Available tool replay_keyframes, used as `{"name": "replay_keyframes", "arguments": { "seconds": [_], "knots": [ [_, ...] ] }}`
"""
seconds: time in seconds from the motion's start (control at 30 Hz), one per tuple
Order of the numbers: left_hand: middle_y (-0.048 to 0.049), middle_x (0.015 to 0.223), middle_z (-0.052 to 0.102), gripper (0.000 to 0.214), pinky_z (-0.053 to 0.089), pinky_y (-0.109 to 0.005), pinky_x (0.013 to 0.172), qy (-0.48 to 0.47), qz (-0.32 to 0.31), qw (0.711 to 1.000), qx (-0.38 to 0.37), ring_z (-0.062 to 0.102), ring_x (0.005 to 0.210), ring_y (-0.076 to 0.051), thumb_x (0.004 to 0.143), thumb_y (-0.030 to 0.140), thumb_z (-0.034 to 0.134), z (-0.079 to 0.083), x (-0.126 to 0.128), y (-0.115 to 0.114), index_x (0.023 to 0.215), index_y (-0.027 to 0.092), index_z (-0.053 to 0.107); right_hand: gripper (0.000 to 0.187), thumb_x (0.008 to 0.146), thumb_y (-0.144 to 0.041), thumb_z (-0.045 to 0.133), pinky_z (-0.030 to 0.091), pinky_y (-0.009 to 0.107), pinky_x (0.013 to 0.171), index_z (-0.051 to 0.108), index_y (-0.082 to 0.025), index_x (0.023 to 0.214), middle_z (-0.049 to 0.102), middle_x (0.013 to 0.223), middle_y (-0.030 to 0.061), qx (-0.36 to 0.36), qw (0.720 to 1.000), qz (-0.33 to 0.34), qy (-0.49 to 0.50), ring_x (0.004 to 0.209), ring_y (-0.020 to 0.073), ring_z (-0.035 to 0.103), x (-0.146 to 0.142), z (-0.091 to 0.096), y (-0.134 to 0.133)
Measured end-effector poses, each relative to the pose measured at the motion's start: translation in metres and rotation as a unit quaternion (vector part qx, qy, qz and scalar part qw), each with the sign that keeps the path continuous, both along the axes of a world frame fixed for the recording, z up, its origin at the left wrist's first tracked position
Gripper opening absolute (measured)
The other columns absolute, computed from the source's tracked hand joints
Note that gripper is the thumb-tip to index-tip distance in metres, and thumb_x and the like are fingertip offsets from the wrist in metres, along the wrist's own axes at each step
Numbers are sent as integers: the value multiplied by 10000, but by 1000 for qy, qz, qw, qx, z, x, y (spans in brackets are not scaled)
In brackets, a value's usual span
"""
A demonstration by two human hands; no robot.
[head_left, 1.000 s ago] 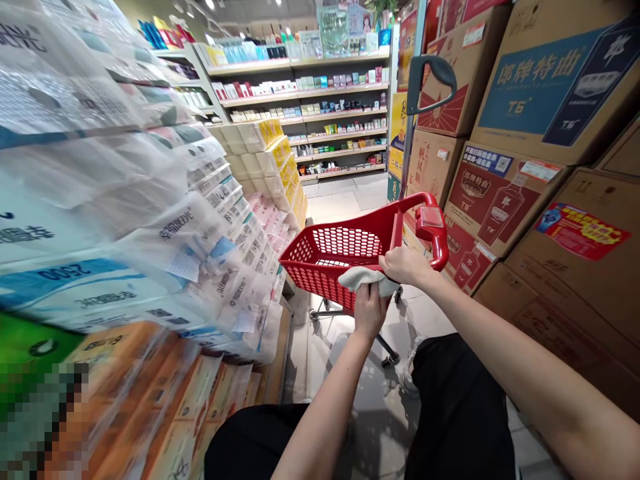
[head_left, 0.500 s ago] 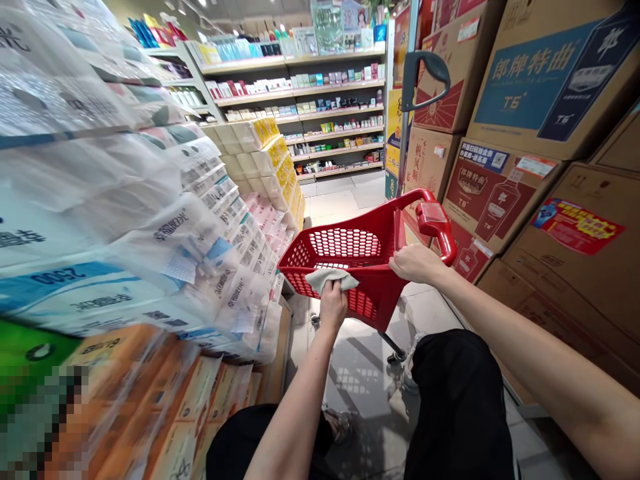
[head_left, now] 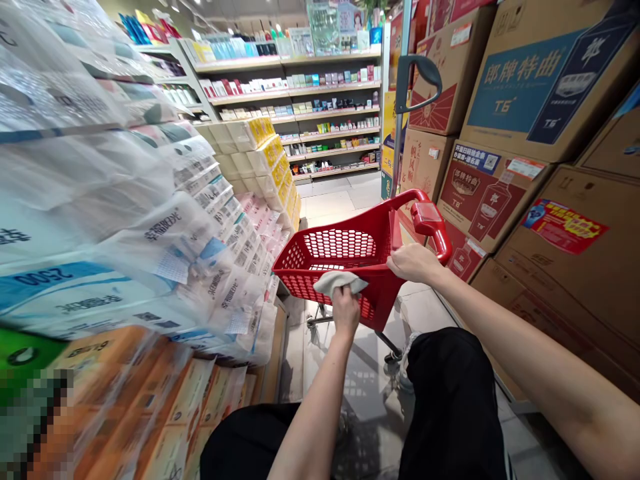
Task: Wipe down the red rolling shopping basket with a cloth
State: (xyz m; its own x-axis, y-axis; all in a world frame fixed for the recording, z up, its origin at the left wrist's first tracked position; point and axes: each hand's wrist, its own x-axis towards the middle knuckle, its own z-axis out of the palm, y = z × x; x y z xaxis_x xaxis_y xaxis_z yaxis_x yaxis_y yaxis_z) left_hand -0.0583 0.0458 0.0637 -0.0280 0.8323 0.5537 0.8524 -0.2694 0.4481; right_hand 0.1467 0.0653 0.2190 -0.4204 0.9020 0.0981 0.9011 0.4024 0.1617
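Your left side is taken up by white packs (head_left: pixel 100 280), piled high in clear wrap, with orange packs (head_left: pixel 125 393) at their foot. To your right stand stacked cartons (head_left: pixel 525 120), brown, with blue and red printed panels. Shelving (head_left: pixel 250 65) crosses the far end of the aisle, its rows carrying small boxes and bottles, and a stack of yellow packs (head_left: pixel 277 160) stands on the left, short of it. Your legs (head_left: pixel 450 407), in black trousers, are bent at the bottom of the view, one knee either side of a strip of tiled floor (head_left: pixel 363 407). The trolley (head_left: pixel 387 293), red with a perforated basket, is in the aisle ahead of you, between the packs and the cartons, its handle (head_left: pixel 443 243) towards the right. Beyond it, before the cartons, rises a pole with a grey grip (head_left: pixel 427 70). Your right hand (head_left: pixel 415 263) is clenched around the trolley's near rim, at the handle end of the basket. Your left hand (head_left: pixel 346 310) grasps the cloth, fingers bent over it; the thumb cannot be made out. The cloth (head_left: pixel 335 281), pale and folded, lies against the outside of the basket's near wall, at the rim, left of your right hand.
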Motion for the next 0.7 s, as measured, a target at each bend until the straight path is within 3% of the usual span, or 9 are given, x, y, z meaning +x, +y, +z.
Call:
{"name": "replay_keyframes", "arguments": {
  "seconds": [0.13, 0.27, 0.53, 0.63, 0.7],
  "knots": [
    [-149, 1120, 444, 351, 383, -393, 942, -47, 76, 996, -18, 477, 1066, -252, 823, 139, 367, -6, -36, 19, 1145, 114, 503, 521, 895, -342, 229, 389, 303, 681, 698, -150, 775, 685, 815, 125, 1, 1000, -4, 2, 758, 227, 629, -2, 0, 0],
    [-151, 1087, 457, 307, 399, -382, 927, -90, 143, 985, -20, 491, 1044, -250, 853, 192, 347, -8, -47, 26, 1092, 94, 512, 516, 895, -323, 234, 388, 297, 680, 696, -129, 773, 684, 809, 135, 2, 1000, 4, -7, 757, 221, 627, -4, 3, -1],
    [-172, 1118, 463, 376, 375, -432, 937, -11, 105, 994, -15, 451, 1092, -297, 831, 183, 373, -14, -27, 19, 1170, 96, 510, 495, 890, -295, 253, 386, 293, 669, 695, -110, 768, 683, 801, 142, 7, 1000, 19, -23, 756, 224, 628, -6, 4, -2],
    [-177, 1083, 476, 370, 366, -454, 937, -36, 110, 993, -10, 452, 1082, -301, 829, 178, 372, -11, -15, 18, 1151, 89, 530, 483, 884, -281, 255, 380, 294, 648, 694, -115, 767, 683, 798, 140, 16, 999, 36, -25, 734, 223, 626, -7, 4, -2],
    [-178, 1097, 471, 368, 353, -468, 949, -64, 81, 995, 3, 439, 1100, -302, 830, 188, 386, -8, 2, 11, 1155, 95, 532, 478, 883, -274, 258, 377, 294, 638, 693, -112, 766, 683, 798, 142, 21, 999, 36, -23, 721, 221, 625, -9, 4, -2]
  ]
}}
